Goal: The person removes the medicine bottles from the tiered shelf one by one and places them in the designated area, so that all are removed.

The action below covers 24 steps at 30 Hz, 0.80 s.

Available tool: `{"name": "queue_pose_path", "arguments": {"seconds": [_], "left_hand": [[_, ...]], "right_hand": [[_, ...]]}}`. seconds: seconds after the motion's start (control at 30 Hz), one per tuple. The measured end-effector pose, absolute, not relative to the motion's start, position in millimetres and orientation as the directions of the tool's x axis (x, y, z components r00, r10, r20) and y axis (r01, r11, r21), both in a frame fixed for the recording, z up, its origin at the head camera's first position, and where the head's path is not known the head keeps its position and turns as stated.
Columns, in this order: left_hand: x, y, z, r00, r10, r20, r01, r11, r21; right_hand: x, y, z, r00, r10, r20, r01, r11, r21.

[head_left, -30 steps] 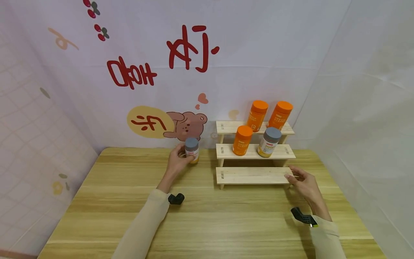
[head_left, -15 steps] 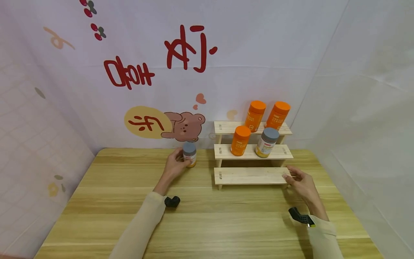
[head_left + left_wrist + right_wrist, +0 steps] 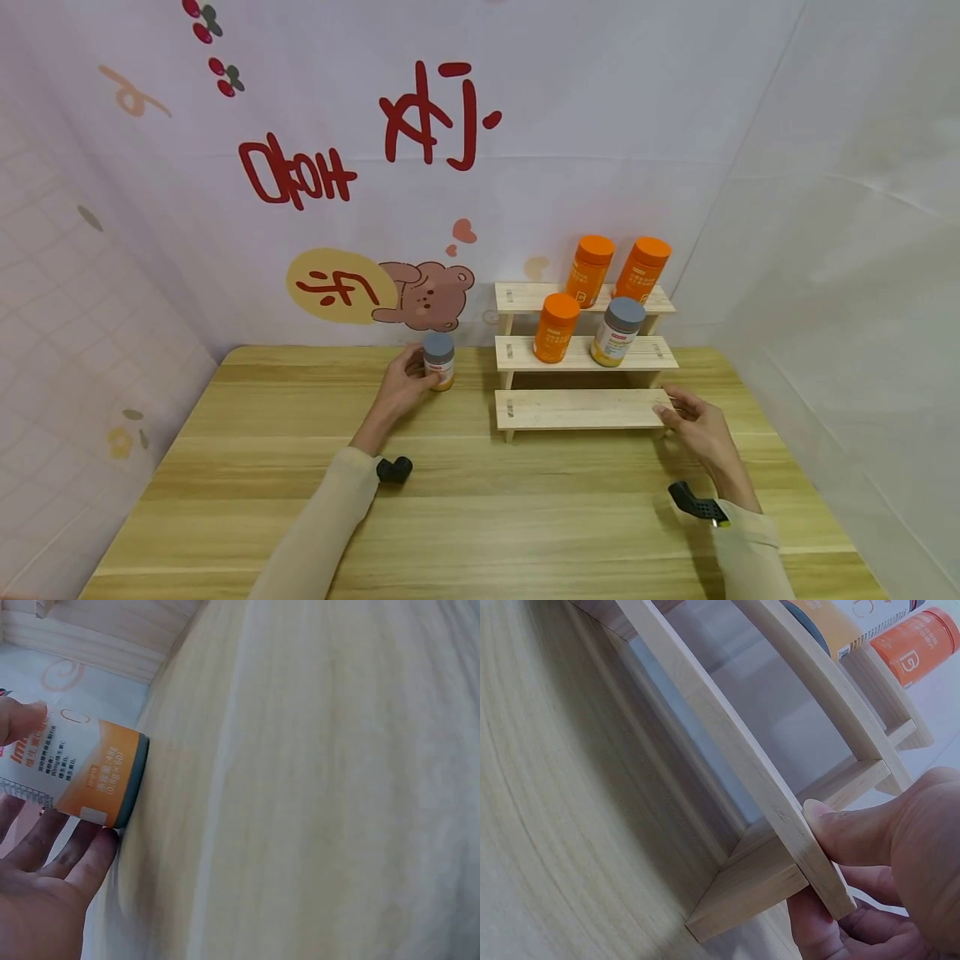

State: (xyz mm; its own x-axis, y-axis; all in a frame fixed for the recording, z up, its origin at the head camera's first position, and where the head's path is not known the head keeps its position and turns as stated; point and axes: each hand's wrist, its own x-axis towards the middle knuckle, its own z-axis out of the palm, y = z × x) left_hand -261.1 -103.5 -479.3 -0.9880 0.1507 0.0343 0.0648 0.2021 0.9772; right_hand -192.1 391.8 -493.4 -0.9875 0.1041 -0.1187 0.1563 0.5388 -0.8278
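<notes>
My left hand [image 3: 401, 385] holds a grey-capped supplement bottle [image 3: 439, 367] near the back edge of the table, left of the shelf stand. In the left wrist view the thumb presses the label of the bottle [image 3: 82, 765], the fingers lie along its other side, and its base is right at the tabletop. My right hand [image 3: 701, 425] pinches the right end of the lowest board [image 3: 577, 410] of the wooden three-step stand. The right wrist view shows the thumb on top of this board [image 3: 727, 742] and fingers under it.
Two orange bottles [image 3: 589, 273] stand on the top step. On the middle step are an orange bottle [image 3: 557, 330] and another grey-capped bottle [image 3: 618, 333]. A printed cloth [image 3: 600, 117] hangs behind the wooden table [image 3: 480, 517].
My left hand and the grey-capped bottle have come slightly down and nearer. The right hand keeps its grip on the lowest board. The head view has shifted a little.
</notes>
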Motion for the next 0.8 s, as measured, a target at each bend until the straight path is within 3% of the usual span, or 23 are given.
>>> {"name": "queue_pose_path", "arguments": {"seconds": [0.37,0.8], "left_hand": [[-278.4,-110.5,-497.6,-0.990,0.111,0.091,0.105,0.129,0.986],[-279.8,-113.7,-471.5,-0.977,0.103,0.184,0.194,0.087,0.977]], "right_hand": [[-192.5,392.4,-494.3,-0.987,0.102,-0.122,0.158,0.534,-0.830],[-190.7,391.5,-492.6,-0.988,0.096,-0.121,0.154,0.535,-0.831]]}}
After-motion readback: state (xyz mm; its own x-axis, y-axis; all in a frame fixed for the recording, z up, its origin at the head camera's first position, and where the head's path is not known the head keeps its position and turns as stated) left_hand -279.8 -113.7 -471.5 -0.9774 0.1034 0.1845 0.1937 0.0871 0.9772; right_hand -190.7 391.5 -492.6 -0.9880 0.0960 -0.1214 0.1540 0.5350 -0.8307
